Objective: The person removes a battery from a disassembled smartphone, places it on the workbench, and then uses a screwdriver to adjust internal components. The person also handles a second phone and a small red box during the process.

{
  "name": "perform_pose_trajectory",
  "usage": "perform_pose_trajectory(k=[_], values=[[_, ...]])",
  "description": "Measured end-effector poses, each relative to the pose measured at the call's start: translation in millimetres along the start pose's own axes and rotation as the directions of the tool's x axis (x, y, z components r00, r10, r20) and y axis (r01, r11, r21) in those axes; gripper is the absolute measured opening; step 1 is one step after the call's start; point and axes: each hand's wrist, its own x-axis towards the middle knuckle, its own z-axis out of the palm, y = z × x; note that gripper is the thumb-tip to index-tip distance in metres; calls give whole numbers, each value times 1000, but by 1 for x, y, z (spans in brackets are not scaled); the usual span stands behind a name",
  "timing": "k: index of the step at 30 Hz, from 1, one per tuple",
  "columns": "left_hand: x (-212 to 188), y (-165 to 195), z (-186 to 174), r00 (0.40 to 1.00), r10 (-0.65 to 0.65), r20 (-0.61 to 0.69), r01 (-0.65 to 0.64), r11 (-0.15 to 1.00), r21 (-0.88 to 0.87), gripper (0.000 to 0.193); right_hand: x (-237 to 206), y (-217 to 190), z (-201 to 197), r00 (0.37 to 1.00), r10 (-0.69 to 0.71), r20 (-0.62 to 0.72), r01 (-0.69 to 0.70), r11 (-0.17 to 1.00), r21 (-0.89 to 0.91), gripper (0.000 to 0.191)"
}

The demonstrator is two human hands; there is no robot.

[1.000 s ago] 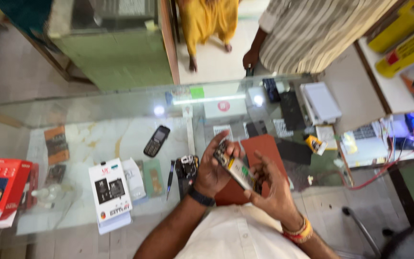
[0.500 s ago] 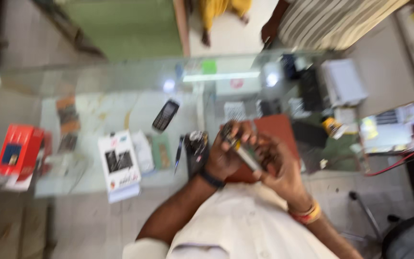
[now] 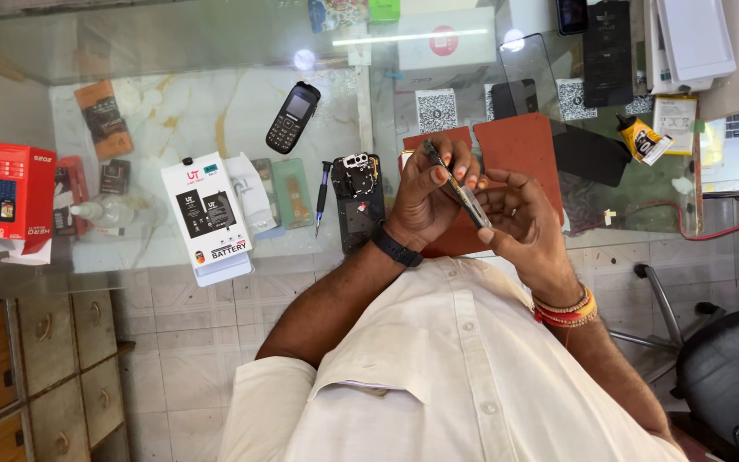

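I see my left hand (image 3: 425,201) and right hand (image 3: 523,227) both closed around a thin phone part (image 3: 459,188), held edge-on above the glass counter (image 3: 215,111). Just left of the left hand, an opened phone body (image 3: 358,201) lies on the counter, with a small screwdriver (image 3: 322,197) beside it. Farther left sit a white battery box (image 3: 207,214) and a red carton (image 3: 14,201). A black keypad phone (image 3: 292,117) lies above the screwdriver.

Red box (image 3: 17,198); black keypad phone (image 3: 292,117); white battery pack (image 3: 208,218); reddish-brown mat (image 3: 517,150); yellow glue tube (image 3: 643,139); white marble-veined table (image 3: 190,111).
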Motion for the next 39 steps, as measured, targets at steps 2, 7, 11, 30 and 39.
perform_pose_trajectory(k=[2,7,11,30,39], values=[[2,-5,-6,999,11,-45,-11,1000,4,31,-1,-3,-1,984,-156,-91,134,968,-211,59],[6,-20,-17,993,-10,-121,14,999,33,28,-2,-12,-12,936,-320,-147,208,839,-503,12],[10,-30,-23,980,-26,-197,47,994,102,28,9,-10,-19,976,-122,-179,35,905,-424,6],[16,-48,-40,917,-38,-397,177,930,321,30,32,24,-61,976,166,-144,-187,971,-149,8],[17,-48,-43,921,-21,-390,167,925,343,31,36,25,-61,973,182,-145,-199,974,-112,8]])
